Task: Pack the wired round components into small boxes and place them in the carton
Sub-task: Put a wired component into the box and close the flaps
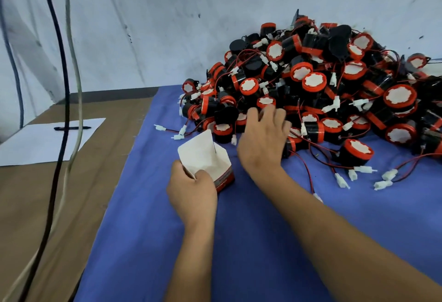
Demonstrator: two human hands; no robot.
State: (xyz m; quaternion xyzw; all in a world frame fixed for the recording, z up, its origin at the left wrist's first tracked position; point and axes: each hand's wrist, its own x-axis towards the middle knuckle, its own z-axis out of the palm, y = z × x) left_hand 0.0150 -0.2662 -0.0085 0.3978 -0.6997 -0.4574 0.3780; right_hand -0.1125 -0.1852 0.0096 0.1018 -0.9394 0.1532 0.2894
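- Seen from the head view, the left hand grips a small box by its lower part, fingers curled round it; the hand hides most of the box's red printed side, and the white flaps stand open on top.
- The right hand reaches into the near edge of the pile of wired round components; its fingertips are buried among the pieces, so whether it holds one cannot be told.
- The pile runs off the right edge of the view and leans against the white wall behind.
- Loose white connectors on red wires lie on the blue cloth right of the right forearm.
- Left of the cloth, the brown surface carries a white sheet with a pen; two hanging cables cross it.
- Near the box, the cloth lies bare toward the viewer.
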